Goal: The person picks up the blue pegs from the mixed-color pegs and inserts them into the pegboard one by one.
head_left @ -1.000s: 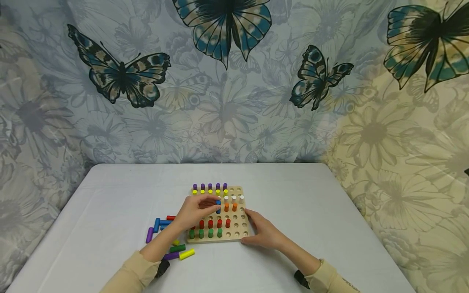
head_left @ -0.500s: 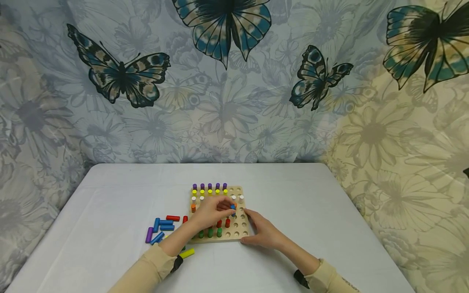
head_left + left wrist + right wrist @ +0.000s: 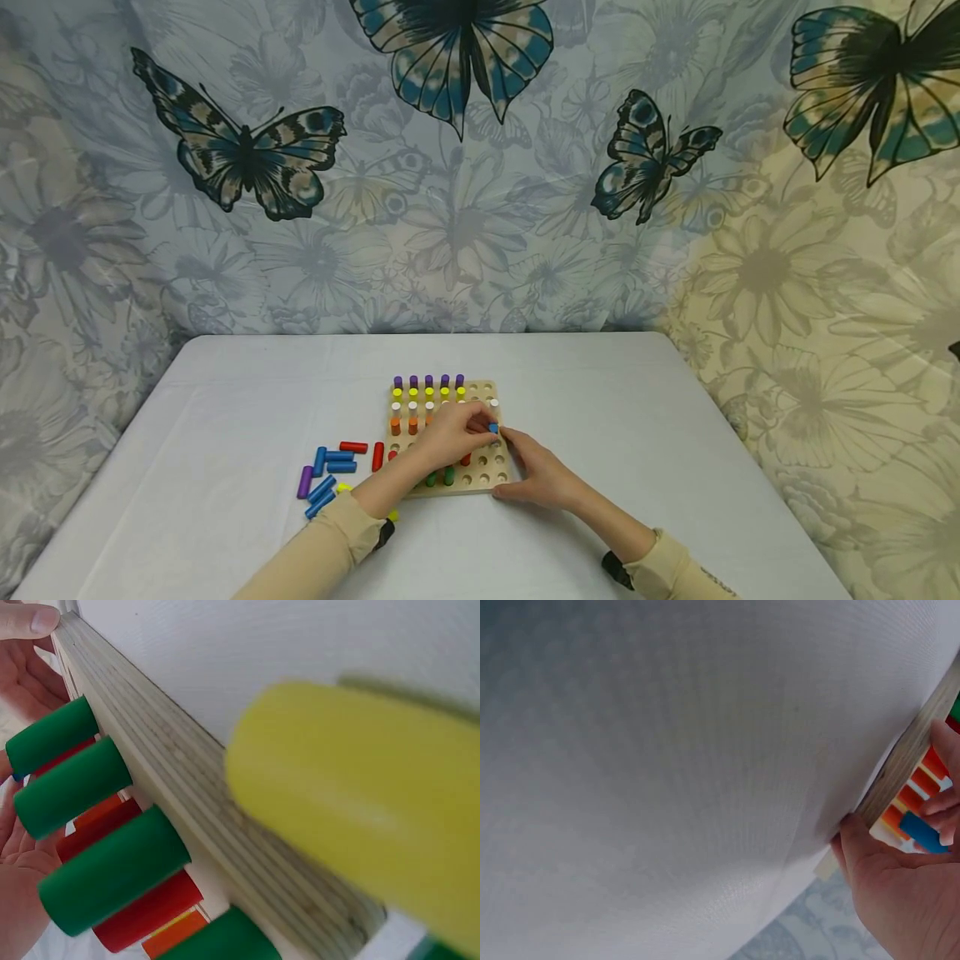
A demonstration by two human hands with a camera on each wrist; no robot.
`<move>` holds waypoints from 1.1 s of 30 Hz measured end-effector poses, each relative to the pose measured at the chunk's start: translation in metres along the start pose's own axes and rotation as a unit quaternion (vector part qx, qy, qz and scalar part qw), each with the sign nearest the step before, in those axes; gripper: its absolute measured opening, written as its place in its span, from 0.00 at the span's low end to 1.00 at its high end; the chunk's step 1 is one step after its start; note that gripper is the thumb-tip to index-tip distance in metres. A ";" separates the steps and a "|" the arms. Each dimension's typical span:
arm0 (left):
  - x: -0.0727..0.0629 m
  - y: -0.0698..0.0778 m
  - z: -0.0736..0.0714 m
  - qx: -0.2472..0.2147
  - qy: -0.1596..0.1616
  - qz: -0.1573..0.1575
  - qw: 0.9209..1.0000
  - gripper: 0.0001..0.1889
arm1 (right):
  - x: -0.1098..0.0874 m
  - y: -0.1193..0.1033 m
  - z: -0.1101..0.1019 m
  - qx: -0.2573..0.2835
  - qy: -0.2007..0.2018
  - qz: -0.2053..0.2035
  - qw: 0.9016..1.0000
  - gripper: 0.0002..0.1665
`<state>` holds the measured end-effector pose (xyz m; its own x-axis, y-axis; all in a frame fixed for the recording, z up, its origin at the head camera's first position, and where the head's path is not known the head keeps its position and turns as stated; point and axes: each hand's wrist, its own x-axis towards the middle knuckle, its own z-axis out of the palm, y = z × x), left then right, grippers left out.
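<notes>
My left hand (image 3: 453, 435) pinches a blue peg (image 3: 493, 428) between thumb and fingers. The peg stands upright at the right end of the orange row of a wooden pegboard (image 3: 480, 490); its lower end is hidden. My right hand (image 3: 542, 475) grips the board's right side, thumb at the near corner and fingers at the edge. Purple pegs (image 3: 429, 382), yellow pegs (image 3: 413, 393), white pegs (image 3: 396, 408) and orange pegs (image 3: 395, 426) fill rows from the back. Nearer are red pegs and green pegs (image 3: 112, 877), partly covered by my left arm.
Loose pegs lie left of the board: several blue pegs (image 3: 341, 467), red pegs (image 3: 353, 447) and a purple peg (image 3: 304, 482). A loose yellow peg (image 3: 352, 787) looms large in the left wrist view. A butterfly-patterned backdrop (image 3: 465, 250) hangs behind the white table (image 3: 637, 400).
My left hand has carried the blue peg rightward across the board, from the middle of the orange row to its right end. My right hand keeps its place at the board's edge.
</notes>
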<state>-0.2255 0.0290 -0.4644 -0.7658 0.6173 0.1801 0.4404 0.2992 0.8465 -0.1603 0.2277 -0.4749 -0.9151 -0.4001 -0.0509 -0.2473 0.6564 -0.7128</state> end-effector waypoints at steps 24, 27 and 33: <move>0.007 0.000 0.014 0.063 -0.003 0.005 0.998 0.05 | 0.001 0.003 0.001 0.005 0.004 -0.004 1.000 0.54; 0.007 0.001 0.014 0.063 -0.002 0.003 0.998 0.05 | 0.001 0.003 0.001 0.008 0.003 -0.007 1.000 0.54; 0.006 0.003 0.015 0.072 0.007 0.011 0.997 0.05 | 0.001 0.004 0.001 0.007 0.006 -0.010 1.000 0.54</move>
<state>-0.2218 0.0439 -0.4683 -0.7612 0.6151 0.2055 0.5192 0.3882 0.7614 -0.1619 0.2294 -0.4782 -0.9138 -0.4053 -0.0285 -0.2610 0.6393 -0.7233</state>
